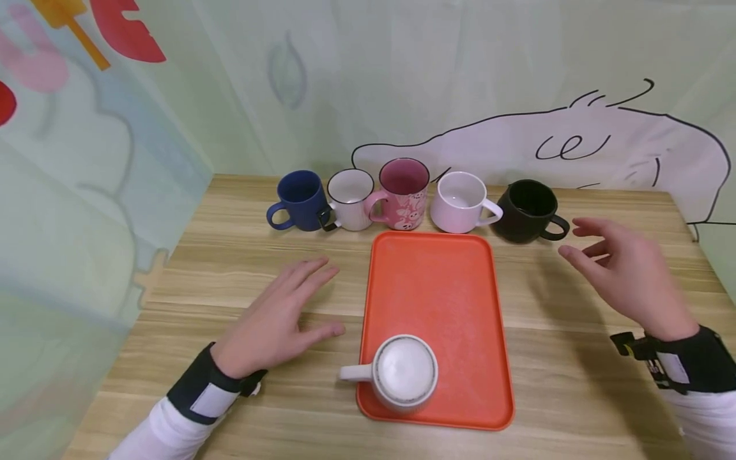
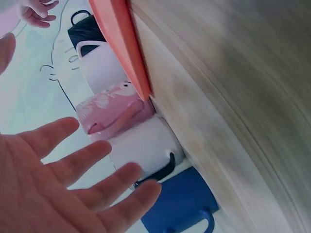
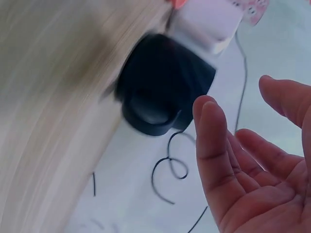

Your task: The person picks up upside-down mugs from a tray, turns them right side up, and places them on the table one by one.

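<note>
My right hand (image 1: 635,271) hovers just right of the black mug (image 1: 526,211), fingers loosely bent and apart from its handle. The right wrist view shows that black mug (image 3: 163,82) ahead of the fingertips, with nothing held. My left hand (image 1: 278,316) is over the table left of the orange-red tray (image 1: 437,306), fingers spread and holding nothing. An upside-down white mug (image 1: 405,370) stands on the tray's near left part, its handle jutting left past the rim. In the left wrist view the blue mug (image 2: 182,201) appears beyond the left fingertips.
Along the table's back edge stand the blue mug, a white mug with a dark rim (image 1: 351,201), a pink patterned mug (image 1: 404,195), a plain white mug (image 1: 460,203) and the black mug, all upright. A printed cloth (image 1: 460,76) hangs behind the wooden table (image 1: 230,255).
</note>
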A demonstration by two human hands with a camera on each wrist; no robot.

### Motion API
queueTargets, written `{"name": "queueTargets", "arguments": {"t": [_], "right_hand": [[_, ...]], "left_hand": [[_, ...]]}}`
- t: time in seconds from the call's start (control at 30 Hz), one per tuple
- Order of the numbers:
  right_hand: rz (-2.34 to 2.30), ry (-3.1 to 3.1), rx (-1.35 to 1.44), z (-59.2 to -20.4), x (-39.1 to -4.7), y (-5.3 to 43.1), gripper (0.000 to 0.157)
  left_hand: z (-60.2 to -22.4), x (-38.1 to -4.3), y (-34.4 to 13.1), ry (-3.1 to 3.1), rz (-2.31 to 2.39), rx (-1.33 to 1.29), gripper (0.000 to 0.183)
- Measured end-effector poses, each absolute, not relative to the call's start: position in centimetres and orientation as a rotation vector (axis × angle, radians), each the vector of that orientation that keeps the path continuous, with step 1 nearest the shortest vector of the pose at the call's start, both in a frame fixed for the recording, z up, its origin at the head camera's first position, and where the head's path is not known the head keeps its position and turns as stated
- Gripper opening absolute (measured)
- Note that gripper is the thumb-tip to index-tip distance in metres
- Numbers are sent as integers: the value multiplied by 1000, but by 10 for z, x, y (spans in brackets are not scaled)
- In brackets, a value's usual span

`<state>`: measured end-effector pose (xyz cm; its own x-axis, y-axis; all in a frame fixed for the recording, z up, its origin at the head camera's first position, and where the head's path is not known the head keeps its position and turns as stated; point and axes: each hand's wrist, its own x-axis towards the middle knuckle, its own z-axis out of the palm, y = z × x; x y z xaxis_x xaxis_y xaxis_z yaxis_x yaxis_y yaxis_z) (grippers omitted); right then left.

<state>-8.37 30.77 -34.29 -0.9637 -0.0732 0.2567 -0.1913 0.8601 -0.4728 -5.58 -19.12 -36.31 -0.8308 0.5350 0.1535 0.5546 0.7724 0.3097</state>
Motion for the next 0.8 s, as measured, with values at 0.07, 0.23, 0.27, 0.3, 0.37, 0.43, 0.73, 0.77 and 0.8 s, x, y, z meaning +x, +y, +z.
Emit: {"name": "queueTargets", "arguments": {"t": [0.07, 0.23, 0.27, 0.3, 0.37, 0.43, 0.73, 0.77, 0.8], "right_hand": [[744, -2803, 232, -342, -77, 302, 59], [703, -2788, 338, -344, -64, 290, 54], [701, -2784, 366, -344, -61, 288, 54], [693, -2778, 389, -345, -59, 286, 54], [690, -2777, 424, -347, -54, 283, 54], [701, -2779, 461, -348, -50, 280, 56], [752, -2805, 588, -362, -33, 263, 55], [752, -2799, 609, -364, -31, 261, 55], [750, -2792, 627, -366, -30, 259, 56]], "left_hand": [[-361, -51, -190, -2916, -561, -918, 88], [-356, -41, -186, -2963, -630, -954, 89], [-356, -39, -185, -2972, -646, -964, 89], [-355, -37, -184, -2981, -657, -977, 88], [-354, -34, -181, -3003, -687, -1008, 86], [-354, -30, -179, -3012, -719, -1049, 84], [-356, -23, -172, -2944, -908, -1227, 66], [-357, -22, -171, -2928, -916, -1246, 65], [-357, -22, -170, -2910, -925, -1266, 62]]}}
